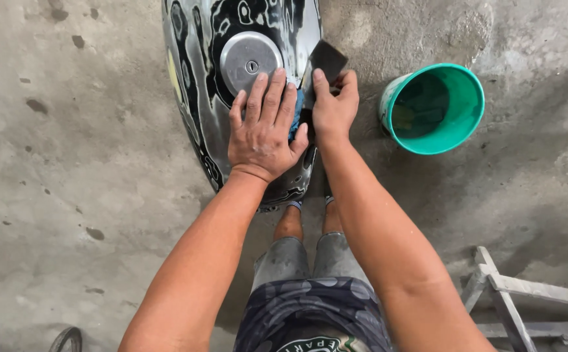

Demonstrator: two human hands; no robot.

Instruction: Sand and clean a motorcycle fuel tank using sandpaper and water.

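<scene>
On concrete floor (69, 195), one black-and-silver fuel tank (196, 85) at 12 o'clock with one round metal cap (248, 58). Left hand (264, 133) flat, fingers spread, pressing one blue cloth (295, 114) onto tank. Right hand (333, 107) pinches one dark sanding pad (326, 60) just beside. One green bucket (466, 98) at 2 o'clock.

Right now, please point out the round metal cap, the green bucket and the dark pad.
Metal cap (250, 60), head view, its flat top.
Green bucket (472, 107), head view, its right rim.
Dark pad (328, 60), head view, its upper face.
</scene>
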